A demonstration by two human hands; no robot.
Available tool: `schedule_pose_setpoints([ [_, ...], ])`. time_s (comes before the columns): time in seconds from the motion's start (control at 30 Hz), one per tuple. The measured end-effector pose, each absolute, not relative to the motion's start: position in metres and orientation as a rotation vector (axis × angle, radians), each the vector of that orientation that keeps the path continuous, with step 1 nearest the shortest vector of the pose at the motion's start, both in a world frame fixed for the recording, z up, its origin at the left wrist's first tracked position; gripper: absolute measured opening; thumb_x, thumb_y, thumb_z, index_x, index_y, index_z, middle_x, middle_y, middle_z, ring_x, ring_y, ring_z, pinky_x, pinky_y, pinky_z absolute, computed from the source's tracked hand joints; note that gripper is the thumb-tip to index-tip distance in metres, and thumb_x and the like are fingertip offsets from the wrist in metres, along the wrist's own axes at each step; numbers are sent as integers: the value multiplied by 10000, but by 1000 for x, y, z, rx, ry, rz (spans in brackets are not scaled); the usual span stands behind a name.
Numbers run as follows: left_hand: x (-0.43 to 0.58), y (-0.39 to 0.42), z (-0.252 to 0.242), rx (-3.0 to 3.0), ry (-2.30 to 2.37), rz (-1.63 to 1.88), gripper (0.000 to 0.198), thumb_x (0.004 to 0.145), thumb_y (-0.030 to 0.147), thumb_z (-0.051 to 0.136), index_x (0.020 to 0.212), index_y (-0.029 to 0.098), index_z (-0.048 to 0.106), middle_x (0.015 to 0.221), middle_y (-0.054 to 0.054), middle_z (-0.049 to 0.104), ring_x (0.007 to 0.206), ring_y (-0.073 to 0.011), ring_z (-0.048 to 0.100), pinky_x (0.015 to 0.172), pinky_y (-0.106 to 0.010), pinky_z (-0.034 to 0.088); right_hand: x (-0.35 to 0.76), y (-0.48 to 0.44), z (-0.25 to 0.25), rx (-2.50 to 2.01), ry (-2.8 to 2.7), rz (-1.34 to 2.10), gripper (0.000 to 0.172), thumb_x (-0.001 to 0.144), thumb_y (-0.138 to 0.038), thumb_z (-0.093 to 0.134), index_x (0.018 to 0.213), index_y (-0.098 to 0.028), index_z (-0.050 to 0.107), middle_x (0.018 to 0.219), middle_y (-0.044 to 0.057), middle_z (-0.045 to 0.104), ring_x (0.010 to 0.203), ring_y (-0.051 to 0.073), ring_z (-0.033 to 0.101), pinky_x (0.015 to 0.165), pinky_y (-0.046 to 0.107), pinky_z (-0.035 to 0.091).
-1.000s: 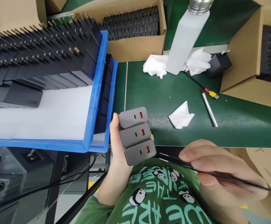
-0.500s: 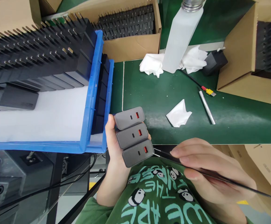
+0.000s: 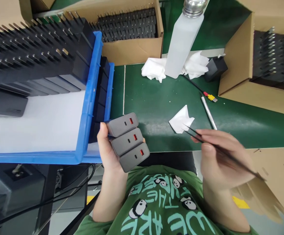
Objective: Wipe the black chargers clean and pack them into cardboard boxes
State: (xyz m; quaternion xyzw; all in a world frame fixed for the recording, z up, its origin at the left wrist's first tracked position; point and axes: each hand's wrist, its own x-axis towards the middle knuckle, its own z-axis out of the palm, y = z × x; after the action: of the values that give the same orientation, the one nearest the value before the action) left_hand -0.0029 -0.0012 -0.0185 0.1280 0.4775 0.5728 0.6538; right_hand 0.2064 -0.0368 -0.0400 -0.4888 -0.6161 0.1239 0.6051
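My left hand (image 3: 111, 155) is closed around three grey chargers (image 3: 122, 146), stacked side by side. Their port ends face up, each with a small black slot and a red USB port. Between the fingers of my right hand (image 3: 225, 156) are black tweezers (image 3: 205, 142). The tweezer tips are slightly apart and reach over a folded white tissue (image 3: 181, 120) on the green table; whether they touch it I cannot tell.
A blue bin (image 3: 86, 120) with rows of pronged chargers stands at left. Cardboard boxes (image 3: 134, 50) (image 3: 237, 55) hold more. A bottle (image 3: 183, 42), crumpled tissues (image 3: 154, 69), a single charger (image 3: 215, 68), a cable (image 3: 197, 86) and a pen-like silver tool (image 3: 209, 112) lie beyond my hands.
My right hand has moved the tweezers up and away from the lowest charger, over to the folded tissue. My left hand with the chargers has shifted a little left in view.
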Motion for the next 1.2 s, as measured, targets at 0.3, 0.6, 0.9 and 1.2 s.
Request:
schedule_pose_setpoints([
  [0.3,-9,-1,-20,293,1081,1307,681,607,759,754,917,153,739,692,-72,701,558,-204,644,522,-323,558,199,-37,-68,-1176,-1656,320,364,827,-20,683,1119,-233,724,1017,55,776,885,202,740,793,370,625],
  [0.6,5,0,-16,202,988,1179,563,717,720,680,888,186,725,700,-61,692,582,-178,639,547,-295,540,206,-64,-9,-908,-1410,999,403,795,46,661,1098,-219,641,1102,44,767,1016,207,754,842,309,669],
  [0.9,10,-2,-11,257,1001,1192,543,755,713,651,881,190,729,687,-61,685,586,-179,630,559,-291,532,199,-48,7,-925,-1616,902,330,812,28,682,1040,-208,646,1046,62,788,942,193,772,795,280,673],
  [1.2,11,-3,-11,262,1050,1212,537,778,702,619,863,184,733,690,-62,699,586,-180,656,574,-288,549,197,-51,7,-962,-1597,911,329,809,26,692,1045,-202,662,1052,67,786,943,191,772,816,264,667],
])
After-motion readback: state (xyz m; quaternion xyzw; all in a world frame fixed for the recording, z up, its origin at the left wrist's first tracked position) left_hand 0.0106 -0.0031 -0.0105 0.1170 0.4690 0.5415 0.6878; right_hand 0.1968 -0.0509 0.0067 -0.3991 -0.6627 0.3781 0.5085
